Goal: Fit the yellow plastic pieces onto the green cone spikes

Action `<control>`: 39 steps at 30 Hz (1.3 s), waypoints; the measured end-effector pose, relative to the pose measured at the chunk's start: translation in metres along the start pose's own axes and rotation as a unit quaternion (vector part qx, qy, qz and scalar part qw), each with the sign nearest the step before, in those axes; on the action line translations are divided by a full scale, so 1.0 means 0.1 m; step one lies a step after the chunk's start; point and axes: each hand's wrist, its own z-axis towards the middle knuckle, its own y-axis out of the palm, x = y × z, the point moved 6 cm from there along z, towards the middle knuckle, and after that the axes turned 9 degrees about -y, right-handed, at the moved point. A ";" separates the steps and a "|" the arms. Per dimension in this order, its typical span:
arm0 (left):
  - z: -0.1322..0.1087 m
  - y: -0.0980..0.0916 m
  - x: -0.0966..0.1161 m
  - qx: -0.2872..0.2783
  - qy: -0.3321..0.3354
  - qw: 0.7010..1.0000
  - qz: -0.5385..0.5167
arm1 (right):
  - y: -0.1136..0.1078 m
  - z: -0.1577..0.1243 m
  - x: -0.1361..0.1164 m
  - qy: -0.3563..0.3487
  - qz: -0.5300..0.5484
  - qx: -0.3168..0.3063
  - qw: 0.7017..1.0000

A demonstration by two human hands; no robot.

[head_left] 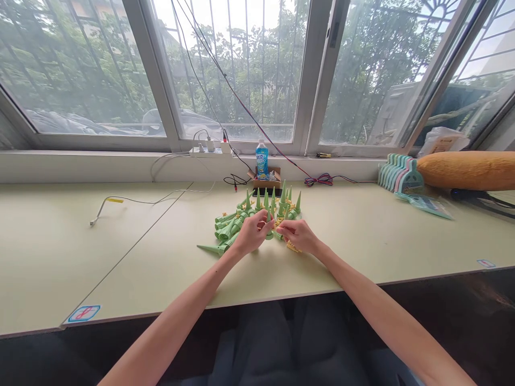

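Note:
My left hand [252, 233] is closed around a green plastic watering spike [269, 235], held upright with its tip up. Close beside it, my right hand [300, 235] pinches its fingertips together near the spike; whatever is between them is too small to make out. Behind and to the left of my hands lie several more green spikes [228, 229], some on their sides and others standing point up. One long spike [208, 248] points left. Small yellow plastic pieces [293, 246] lie under and beside my right hand, and others show among the spikes.
A small cardboard box [267, 183] and a blue-labelled bottle [262, 160] stand at the back, by a dark flat object. Cables [319, 179] and a power strip [211, 151] run along the sill. Pastel plastic items [402, 172] and a large orange-tan roll [466, 170] sit far right.

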 end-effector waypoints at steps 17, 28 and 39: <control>0.00 -0.01 -0.03 0.026 0.002 1.000 0.007 | 0.00 -0.04 -0.01 0.019 0.040 0.017 0.999; -0.06 0.01 -0.03 0.022 0.011 1.000 0.015 | 0.04 -0.08 -0.06 0.011 -0.013 0.010 1.000; -0.07 -0.07 -0.05 0.052 0.024 0.995 0.079 | 0.03 0.09 -0.20 -0.033 -0.086 -0.068 0.993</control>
